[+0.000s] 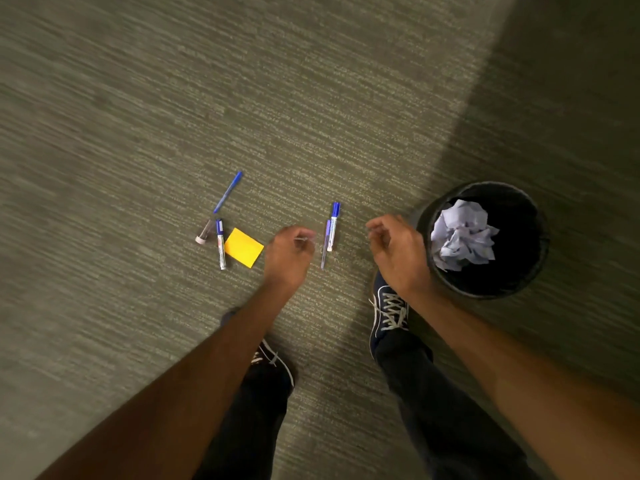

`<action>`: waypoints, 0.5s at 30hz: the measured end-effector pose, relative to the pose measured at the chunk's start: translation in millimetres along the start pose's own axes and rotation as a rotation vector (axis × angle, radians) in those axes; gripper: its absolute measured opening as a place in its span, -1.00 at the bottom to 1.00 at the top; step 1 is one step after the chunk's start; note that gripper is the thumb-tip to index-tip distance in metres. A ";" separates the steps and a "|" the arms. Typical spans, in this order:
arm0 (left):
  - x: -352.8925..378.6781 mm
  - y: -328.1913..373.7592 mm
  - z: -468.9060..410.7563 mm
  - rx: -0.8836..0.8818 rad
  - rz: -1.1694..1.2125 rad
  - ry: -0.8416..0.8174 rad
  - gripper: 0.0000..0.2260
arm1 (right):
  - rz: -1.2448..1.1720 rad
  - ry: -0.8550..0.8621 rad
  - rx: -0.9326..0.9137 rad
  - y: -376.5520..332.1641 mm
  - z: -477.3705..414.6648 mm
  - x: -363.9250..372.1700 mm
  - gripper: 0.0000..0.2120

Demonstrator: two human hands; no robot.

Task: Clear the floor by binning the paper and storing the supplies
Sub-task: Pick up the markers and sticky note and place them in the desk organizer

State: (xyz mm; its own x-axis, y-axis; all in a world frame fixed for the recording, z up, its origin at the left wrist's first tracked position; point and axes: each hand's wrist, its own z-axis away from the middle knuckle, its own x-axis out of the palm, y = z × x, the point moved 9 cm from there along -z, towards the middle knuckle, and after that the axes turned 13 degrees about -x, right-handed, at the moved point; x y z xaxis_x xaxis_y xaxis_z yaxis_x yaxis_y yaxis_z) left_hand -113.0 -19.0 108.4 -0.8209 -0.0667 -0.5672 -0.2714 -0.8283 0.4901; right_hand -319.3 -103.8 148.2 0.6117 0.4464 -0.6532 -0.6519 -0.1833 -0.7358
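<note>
Crumpled white paper lies inside a black round bin at the right. On the carpet lie a blue pen, a small capped tube, a blue-capped marker and a yellow sticky-note pad. A second blue-capped marker lies beside a thin pen in the middle. My left hand hovers between the pad and that marker, fingers pinched on a thin pale object. My right hand hangs just left of the bin, fingers loosely curled and holding nothing.
My two dark sneakers stand on the grey-green carpet below the hands, the right one close to the bin. A darker band of floor runs along the right side. Bare carpet stretches above and left of the supplies.
</note>
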 end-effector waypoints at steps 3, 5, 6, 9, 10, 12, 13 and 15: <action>-16.1 -47.3 -22.5 -0.076 0.019 0.016 -0.81 | 0.027 -0.065 0.070 15.0 -8.8 34.1 -0.91; -21.2 -75.8 -37.7 -0.110 0.058 0.006 -0.80 | 0.050 -0.101 0.130 30.9 -15.5 55.1 -0.91; -22.7 -88.7 -44.5 -0.112 0.069 0.004 -0.80 | 0.057 -0.118 0.167 40.6 -18.6 66.1 -0.90; -21.1 -125.0 -68.9 -0.104 0.057 0.022 -0.77 | 0.047 -0.142 0.291 76.2 -28.4 100.2 -0.84; -17.4 -137.6 -77.9 -0.113 0.048 0.020 -0.78 | 0.038 -0.144 0.334 89.1 -31.1 112.3 -0.83; -5.9 -158.4 -96.0 -0.133 0.065 0.002 -0.79 | 0.030 -0.143 0.387 112.5 -39.8 136.9 -0.82; 1.0 -167.3 -103.9 -0.140 0.059 0.001 -0.79 | 0.030 -0.147 0.395 122.5 -45.5 149.9 -0.80; 13.0 -178.4 -119.3 -0.127 0.029 0.017 -0.81 | 0.027 -0.146 0.410 139.6 -59.4 173.4 -0.75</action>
State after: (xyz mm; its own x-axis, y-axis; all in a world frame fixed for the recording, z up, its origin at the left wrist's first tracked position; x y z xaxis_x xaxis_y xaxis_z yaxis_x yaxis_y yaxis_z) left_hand -15.3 61.6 -65.4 -0.8187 -0.0998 -0.5654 -0.1812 -0.8896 0.4193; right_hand -277.6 -104.0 -78.4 0.5416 0.5704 -0.6175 -0.8088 0.1534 -0.5677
